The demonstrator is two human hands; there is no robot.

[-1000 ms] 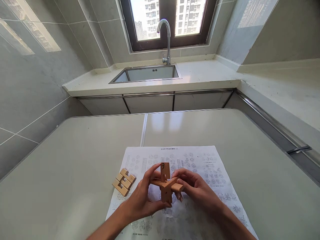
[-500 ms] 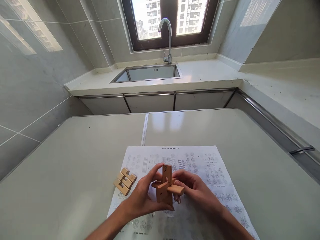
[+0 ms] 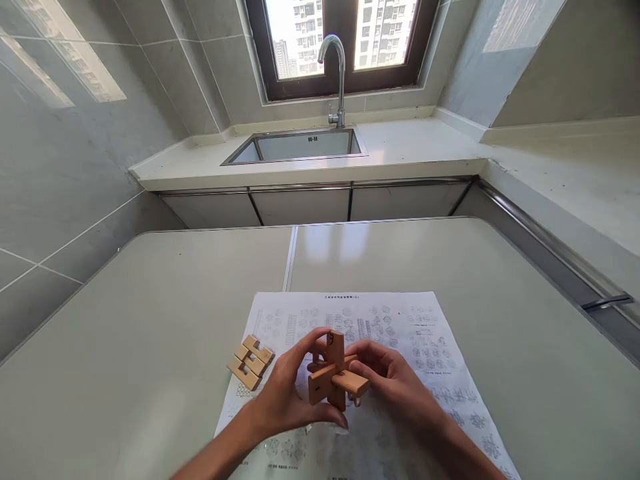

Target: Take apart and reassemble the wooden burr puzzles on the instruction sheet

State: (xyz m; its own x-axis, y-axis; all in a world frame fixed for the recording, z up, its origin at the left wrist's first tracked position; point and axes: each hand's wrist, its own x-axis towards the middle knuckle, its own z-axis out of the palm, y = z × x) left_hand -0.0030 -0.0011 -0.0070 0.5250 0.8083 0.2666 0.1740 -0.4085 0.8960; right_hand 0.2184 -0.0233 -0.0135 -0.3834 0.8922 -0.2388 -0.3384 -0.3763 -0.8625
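Observation:
Between my hands is a wooden burr puzzle [image 3: 321, 383] of interlocked, crossing bars, one of them upright with a dark mark near its top. My left hand [image 3: 287, 390] grips it from the left, fingers at the upright bar's top and thumb below. From the right, my right hand [image 3: 393, 380] pinches the puzzle around its back and right side; some fingertips are hidden behind it. Left of my left hand lie several notched wooden pieces [image 3: 255, 365] set side by side. Beneath everything is a printed sheet [image 3: 400, 427] with rows of small puzzle drawings.
The sheet rests on a pale table [image 3: 125, 333] with a seam down its far half. Beyond the table's far edge is a counter [image 3: 415, 143] with a sink [image 3: 300, 159] and a tall faucet [image 3: 341, 80]. A tiled wall [image 3: 65, 147] borders the left side.
The puzzle has turned slightly in my hands, and its front bar now points more to the left. Both hands keep their hold; the loose pieces lie where they were.

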